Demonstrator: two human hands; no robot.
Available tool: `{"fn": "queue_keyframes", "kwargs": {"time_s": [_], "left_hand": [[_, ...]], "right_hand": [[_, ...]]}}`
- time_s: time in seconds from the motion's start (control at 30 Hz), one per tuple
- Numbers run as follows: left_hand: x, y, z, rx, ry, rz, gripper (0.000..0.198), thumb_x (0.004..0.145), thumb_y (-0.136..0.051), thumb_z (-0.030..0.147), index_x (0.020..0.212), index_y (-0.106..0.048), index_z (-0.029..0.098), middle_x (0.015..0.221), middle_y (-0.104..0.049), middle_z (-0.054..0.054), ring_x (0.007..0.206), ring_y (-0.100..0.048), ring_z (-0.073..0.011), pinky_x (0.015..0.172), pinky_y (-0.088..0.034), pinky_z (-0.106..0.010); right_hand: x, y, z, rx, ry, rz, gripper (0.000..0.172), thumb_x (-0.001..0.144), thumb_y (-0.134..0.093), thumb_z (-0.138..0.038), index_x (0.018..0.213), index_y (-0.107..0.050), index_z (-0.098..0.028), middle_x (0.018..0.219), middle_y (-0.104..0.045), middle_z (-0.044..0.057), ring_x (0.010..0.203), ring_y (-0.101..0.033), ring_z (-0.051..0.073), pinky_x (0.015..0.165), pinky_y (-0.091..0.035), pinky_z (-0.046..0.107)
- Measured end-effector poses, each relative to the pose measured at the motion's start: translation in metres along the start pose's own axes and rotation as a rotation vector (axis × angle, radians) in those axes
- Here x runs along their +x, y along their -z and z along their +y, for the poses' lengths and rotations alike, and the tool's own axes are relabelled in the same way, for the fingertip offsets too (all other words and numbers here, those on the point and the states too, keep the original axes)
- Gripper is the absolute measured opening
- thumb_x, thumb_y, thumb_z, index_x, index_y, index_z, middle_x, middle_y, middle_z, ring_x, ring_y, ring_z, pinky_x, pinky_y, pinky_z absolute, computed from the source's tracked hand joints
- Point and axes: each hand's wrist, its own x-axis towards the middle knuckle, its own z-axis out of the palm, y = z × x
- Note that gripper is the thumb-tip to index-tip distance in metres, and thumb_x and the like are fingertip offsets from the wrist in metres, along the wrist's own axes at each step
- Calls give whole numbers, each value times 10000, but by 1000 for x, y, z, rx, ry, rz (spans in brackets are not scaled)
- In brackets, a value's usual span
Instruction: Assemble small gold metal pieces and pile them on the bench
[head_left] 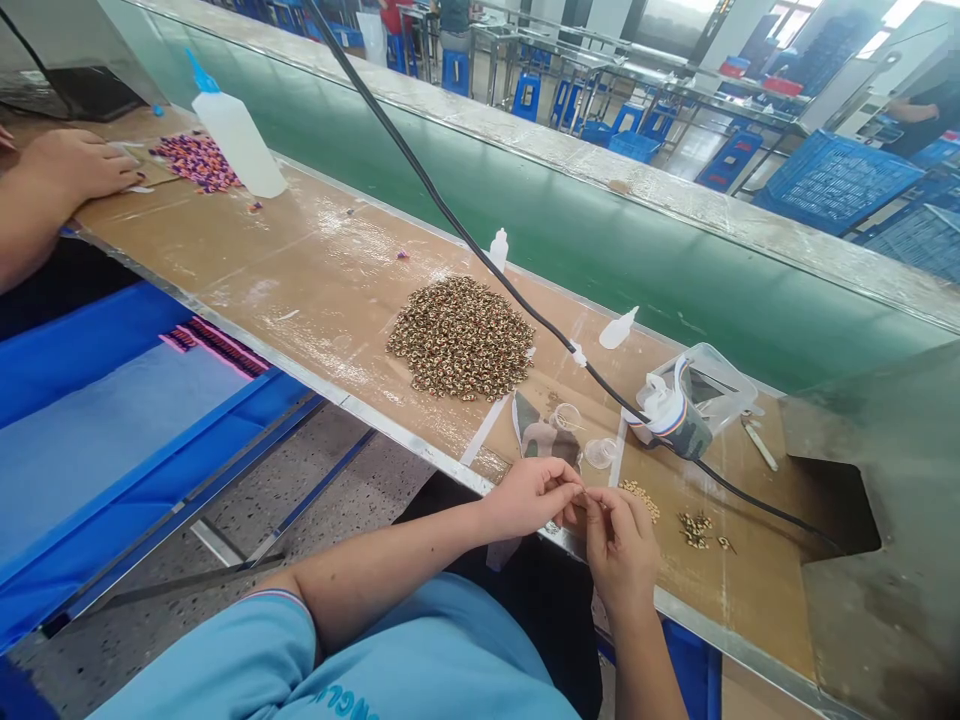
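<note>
At the bench's front edge my left hand (536, 495) and my right hand (621, 540) meet, thumbs and fingertips pinched together. Whatever sits between the fingertips is too small to make out. Just beyond my right hand lies a small pile of tan pieces (640, 500), and to its right a little cluster of dark and gold pieces (695, 530). A camouflage-patterned cloth (546, 440) is behind my left hand, beside two small clear round cups (600, 453). Farther left rises a large heap of small gold and dark pieces (461, 338).
A black cable (450, 215) crosses above the cardboard-covered bench (315, 270). Small white bottles (619, 328) and a clear plastic box (720, 385) stand along the back. At left are a large blue-capped bottle (240, 140), purple-orange pieces (199, 162) and another person's hand (82, 165).
</note>
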Motion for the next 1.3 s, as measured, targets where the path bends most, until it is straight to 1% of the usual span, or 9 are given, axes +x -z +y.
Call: {"fn": "queue_keyframes", "kwargs": {"time_s": [0.23, 0.33, 0.5, 0.67, 0.87, 1.07, 1.17, 1.3], "left_hand": [[0, 1, -3, 131, -25, -9, 163, 784, -549, 289, 734, -540, 134, 523, -539, 33, 442, -493, -59, 467, -418, -178], [1, 1, -3, 168, -34, -22, 142, 792, -529, 264, 732, -543, 136, 518, -529, 37, 445, -498, -60, 470, -419, -174], [1, 1, -2, 170, -34, -28, 136, 797, -515, 247, 720, -540, 138, 517, -520, 40, 444, -495, -61, 473, -419, -175], [-1, 1, 1, 198, -41, -18, 113, 802, -489, 211, 746, -550, 135, 534, -523, 35, 463, -503, -64, 492, -428, -175], [-3, 0, 2, 392, -123, 6, 123, 807, -462, 183, 750, -564, 146, 542, -535, 41, 465, -495, -63, 545, -438, -185], [-5, 0, 4, 558, -182, 39, 138, 795, -462, 158, 775, -599, 151, 580, -575, 24, 537, -534, -83, 592, -446, -186], [-4, -1, 4, 558, -173, 30, 130, 784, -478, 153, 783, -608, 147, 579, -580, 21, 535, -539, -84, 581, -445, -183], [-1, -2, 0, 414, -71, 39, 130, 796, -474, 180, 802, -595, 135, 545, -558, 28, 478, -525, -81, 527, -447, -187]], "right_hand": [[2, 6, 5, -8, 43, -76, 166, 911, -438, -260, 907, -599, -218, 841, -614, 32, 755, -582, 126, 670, -454, 245], [3, 8, 5, 2, 33, -103, 174, 916, -426, -262, 882, -590, -215, 817, -607, 28, 747, -576, 127, 670, -451, 246], [-1, 5, 5, 20, -18, -85, 188, 917, -419, -285, 859, -581, -208, 809, -611, 35, 763, -570, 141, 676, -444, 262], [-1, 4, 4, -21, -4, -98, 208, 926, -396, -296, 868, -574, -205, 820, -607, 40, 771, -564, 144, 670, -432, 261], [3, 7, 1, -96, 39, -105, 203, 938, -374, -283, 877, -550, -202, 834, -593, 38, 745, -562, 125, 631, -420, 229], [0, 7, 1, -161, 76, -93, 223, 945, -351, -290, 861, -534, -193, 827, -583, 42, 736, -558, 123, 637, -409, 219], [-3, 3, 3, -185, 79, -49, 247, 946, -345, -319, 865, -539, -188, 832, -586, 52, 736, -555, 134, 639, -395, 231], [-2, -4, 3, -188, 55, -3, 289, 947, -323, -356, 839, -530, -186, 809, -582, 60, 738, -551, 152, 611, -366, 249]]}}
